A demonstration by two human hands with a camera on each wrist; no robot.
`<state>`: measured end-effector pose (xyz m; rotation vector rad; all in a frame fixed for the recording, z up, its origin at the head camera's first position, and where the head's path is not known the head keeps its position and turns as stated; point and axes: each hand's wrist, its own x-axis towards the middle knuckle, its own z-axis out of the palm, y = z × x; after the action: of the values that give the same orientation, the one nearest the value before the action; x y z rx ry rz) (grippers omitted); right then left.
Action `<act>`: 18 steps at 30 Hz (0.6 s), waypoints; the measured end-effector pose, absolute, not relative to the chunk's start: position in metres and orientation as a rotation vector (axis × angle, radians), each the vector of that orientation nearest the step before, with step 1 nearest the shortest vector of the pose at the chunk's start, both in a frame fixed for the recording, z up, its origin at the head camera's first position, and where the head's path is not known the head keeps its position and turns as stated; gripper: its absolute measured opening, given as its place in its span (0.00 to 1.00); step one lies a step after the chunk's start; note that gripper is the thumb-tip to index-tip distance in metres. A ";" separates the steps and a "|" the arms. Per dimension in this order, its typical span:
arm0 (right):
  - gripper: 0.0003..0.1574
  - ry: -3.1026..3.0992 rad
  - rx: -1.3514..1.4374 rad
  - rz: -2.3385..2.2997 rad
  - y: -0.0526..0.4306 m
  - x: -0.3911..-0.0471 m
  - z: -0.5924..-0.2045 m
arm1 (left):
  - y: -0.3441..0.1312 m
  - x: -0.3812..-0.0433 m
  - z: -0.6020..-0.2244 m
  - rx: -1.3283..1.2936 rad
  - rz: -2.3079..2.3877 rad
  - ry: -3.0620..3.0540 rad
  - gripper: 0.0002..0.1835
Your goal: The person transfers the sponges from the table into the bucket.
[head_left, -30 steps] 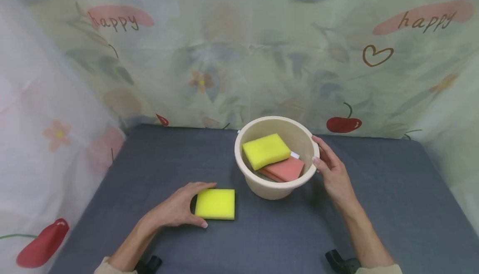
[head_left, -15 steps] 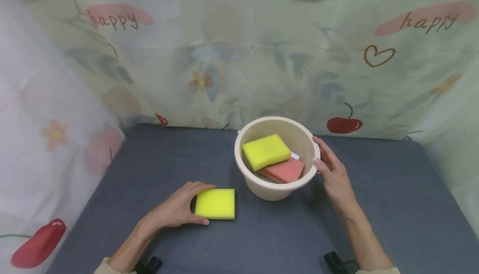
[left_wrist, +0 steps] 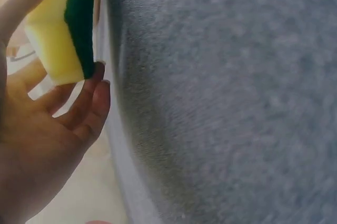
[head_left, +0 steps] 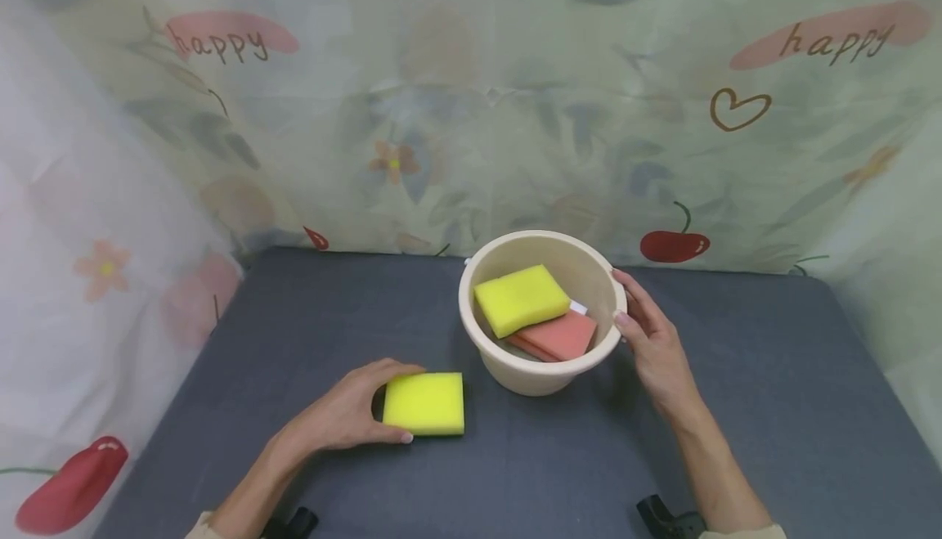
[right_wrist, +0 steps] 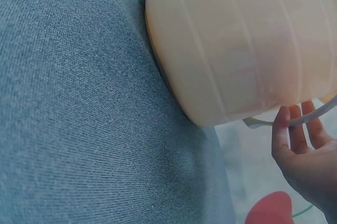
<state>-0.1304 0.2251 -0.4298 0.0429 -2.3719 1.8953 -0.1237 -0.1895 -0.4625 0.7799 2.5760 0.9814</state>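
My left hand [head_left: 349,408] grips a yellow sponge [head_left: 425,404] by its near and far edges, thumb at the front and fingers at the back. In the left wrist view the sponge [left_wrist: 55,34] shows a dark green scouring layer on its underside, close to the tabletop. A cream plastic bucket [head_left: 528,377] stands upright just beyond, to the right. My right hand [head_left: 658,351] holds its right rim, the thumb on the rim and the fingers outside, near the handle [right_wrist: 316,113]. Inside the bucket, another yellow sponge [head_left: 522,300] leans over pink sponges [head_left: 562,336].
A dark grey cloth [head_left: 338,294] covers the table. Patterned curtains [head_left: 486,114] rise behind it and at both sides. A small white piece [head_left: 578,307] shows inside the bucket, next to the pink sponges. Dark wrist devices [head_left: 668,517] sit below both hands.
The left thumb has closed in slightly along the sponge's near edge. The bucket and the right hand stay in place; the view shifts a little.
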 end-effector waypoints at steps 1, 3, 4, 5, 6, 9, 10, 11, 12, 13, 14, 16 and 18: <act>0.35 -2.370 0.046 1.898 0.225 -0.131 -0.430 | -0.190 -0.123 -0.461 0.779 0.998 2.576 0.40; 0.35 -2.378 0.049 1.890 0.223 -0.131 -0.430 | -0.191 -0.121 -0.457 0.789 1.022 2.584 0.38; 0.35 -2.380 0.047 1.887 0.223 -0.131 -0.430 | -0.191 -0.120 -0.455 0.801 1.025 2.597 0.37; 0.35 -2.382 0.044 1.886 0.223 -0.131 -0.430 | -0.191 -0.119 -0.453 0.808 1.032 2.607 0.36; 0.35 -2.384 0.041 1.885 0.222 -0.131 -0.430 | -0.192 -0.118 -0.451 0.816 1.035 2.619 0.36; 0.35 -2.393 0.039 1.880 0.221 -0.131 -0.430 | -0.194 -0.116 -0.445 0.825 1.027 2.667 0.36; 0.35 -2.394 0.041 1.883 0.220 -0.131 -0.430 | -0.194 -0.116 -0.443 0.824 1.026 2.683 0.37; 0.35 -2.392 0.045 1.887 0.220 -0.131 -0.430 | -0.195 -0.116 -0.442 0.821 1.028 2.694 0.37; 0.35 -2.389 0.044 1.890 0.220 -0.131 -0.430 | -0.195 -0.116 -0.441 0.823 1.019 2.714 0.38; 0.35 -2.384 0.047 1.895 0.221 -0.131 -0.431 | -0.195 -0.117 -0.439 0.828 1.013 2.728 0.39; 0.35 -2.378 0.049 1.900 0.221 -0.131 -0.431 | -0.194 -0.117 -0.438 0.833 1.015 2.738 0.40; 0.35 -2.360 0.054 1.913 0.223 -0.131 -0.432 | -0.194 -0.118 -0.437 0.850 1.022 2.754 0.42; 0.34 -2.348 0.059 1.916 0.224 -0.131 -0.432 | -0.194 -0.118 -0.435 0.870 1.032 2.769 0.43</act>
<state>-0.1309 0.2244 -0.4325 0.0588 -2.3480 1.9164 -0.1181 -0.1941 -0.4352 0.8704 2.7694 1.0316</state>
